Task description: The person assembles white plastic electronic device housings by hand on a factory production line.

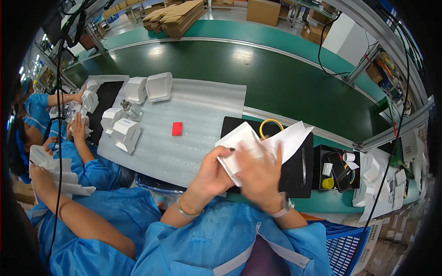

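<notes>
A small white box (240, 138) is gripped in my left hand (209, 175), which holds it tilted above the black mat (298, 181). My right hand (260, 177) lies across the box's near side, its fingers smeared by motion. White paper (292, 140) sticks out beyond the right fingers; whether they pinch it is hidden. Behind the paper shows a yellow ring (271, 123), like a tape roll. On the mat to the right lies a thin metal tool (303, 165). A small red square (177, 129) rests on the foam sheet (202, 106) to the left.
Several white boxes (125, 135) and a clear glass bottle (132, 111) stand on the foam's left side. At right are a black tray (317, 179) of small items and a blue basket (343, 246). Co-workers' hands (79, 129) work at far left. A black cable (391, 152) hangs at right.
</notes>
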`<state>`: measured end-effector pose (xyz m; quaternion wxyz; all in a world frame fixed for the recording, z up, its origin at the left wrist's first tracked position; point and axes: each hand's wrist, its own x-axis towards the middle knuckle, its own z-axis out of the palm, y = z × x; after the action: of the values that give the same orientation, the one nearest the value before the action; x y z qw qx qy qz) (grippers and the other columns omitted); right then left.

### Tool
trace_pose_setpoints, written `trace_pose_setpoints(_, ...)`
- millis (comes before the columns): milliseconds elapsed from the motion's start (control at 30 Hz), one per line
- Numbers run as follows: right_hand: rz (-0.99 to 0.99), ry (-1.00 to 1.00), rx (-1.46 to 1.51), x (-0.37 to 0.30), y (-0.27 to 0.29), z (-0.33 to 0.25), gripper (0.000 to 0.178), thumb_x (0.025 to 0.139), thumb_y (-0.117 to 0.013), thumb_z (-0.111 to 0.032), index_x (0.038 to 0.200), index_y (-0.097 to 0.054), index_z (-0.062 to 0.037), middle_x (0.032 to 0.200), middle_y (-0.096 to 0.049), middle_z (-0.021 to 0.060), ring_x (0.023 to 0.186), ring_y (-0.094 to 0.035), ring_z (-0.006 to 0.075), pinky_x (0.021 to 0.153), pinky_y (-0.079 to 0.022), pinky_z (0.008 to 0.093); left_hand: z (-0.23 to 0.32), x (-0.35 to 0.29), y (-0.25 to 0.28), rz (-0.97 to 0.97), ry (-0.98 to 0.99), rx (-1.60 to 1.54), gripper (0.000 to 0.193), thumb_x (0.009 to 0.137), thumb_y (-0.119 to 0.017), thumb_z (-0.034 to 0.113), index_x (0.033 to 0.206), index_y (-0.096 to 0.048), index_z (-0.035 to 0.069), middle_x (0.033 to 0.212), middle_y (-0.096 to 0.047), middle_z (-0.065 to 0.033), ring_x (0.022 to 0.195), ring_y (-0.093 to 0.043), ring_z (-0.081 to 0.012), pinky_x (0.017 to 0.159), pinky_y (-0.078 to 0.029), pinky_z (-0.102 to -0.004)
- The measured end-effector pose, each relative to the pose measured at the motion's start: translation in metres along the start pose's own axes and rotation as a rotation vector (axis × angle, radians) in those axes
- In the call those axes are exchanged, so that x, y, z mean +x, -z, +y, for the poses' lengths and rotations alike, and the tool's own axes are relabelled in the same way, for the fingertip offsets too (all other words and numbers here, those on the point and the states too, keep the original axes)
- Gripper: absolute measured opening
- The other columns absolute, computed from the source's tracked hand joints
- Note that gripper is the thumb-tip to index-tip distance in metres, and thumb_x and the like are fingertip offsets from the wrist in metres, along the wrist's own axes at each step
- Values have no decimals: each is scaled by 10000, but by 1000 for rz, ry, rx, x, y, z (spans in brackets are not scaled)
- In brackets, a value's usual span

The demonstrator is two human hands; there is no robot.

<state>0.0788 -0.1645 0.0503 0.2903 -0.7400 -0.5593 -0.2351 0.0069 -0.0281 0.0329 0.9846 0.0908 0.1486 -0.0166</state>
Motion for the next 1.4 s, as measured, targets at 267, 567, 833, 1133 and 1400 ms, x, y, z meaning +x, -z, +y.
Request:
trace_pose_setpoints(267, 21, 56, 144, -7, -15, 18, 332, 851, -556, -182, 1172, -609, -119, 1232, -603, 45, 1200, -531, 241, 1096, -120, 580, 3, -3, -3, -25, -64, 121, 552, 788, -463, 178, 1317, -397, 38, 1237, -526, -162, 1127, -546, -304, 958, -455, -472)
trace_pose_setpoints(567, 413, -566, -156, -52, 14, 122, 248, 911, -476, -24, 1119, -587, 53, 1050, -636, 207, 947, -632, 326, 808, -501, 367, 0, -10, -11, -142, 80, -25, 678, 742, -486, 149, 1394, -318, 80, 1380, -400, -204, 1240, -406, -475, 985, -285, -702)
trace_pose_setpoints(833, 222, -729, -156, -85, 17, 148, 366, 908, -514, -105, 1239, -493, 50, 1267, -519, 213, 1181, -489, 373, 1018, -360, 393, 10, -6, -12, -110, 96, -32, 660, 761, -496, 160, 1392, -320, 84, 1369, -416, -201, 1243, -412, -456, 996, -296, -682)
trace_pose_setpoints(1133, 49, -315, 450, -16, 19, 22, 773, 740, -750, -193, 1342, -347, 78, 1349, -433, 247, 1239, -439, 383, 1032, -347, 423, 6, -6, -6, -42, -40, 99, 636, 816, -516, 135, 1392, -247, 104, 1332, -425, -175, 1232, -442, -392, 986, -379, -598)
trace_pose_setpoints(1400, 68, -457, 406, -15, -13, -8, 1173, 563, -861, -206, 1403, -97, 91, 1297, -354, 299, 1154, -432, 435, 959, -383, 460, -28, -11, -5, 81, -813, 921, 928, 776, -642, 52, 1424, 15, 154, 1350, -306, -144, 1281, -343, -248, 1040, -360, -412)
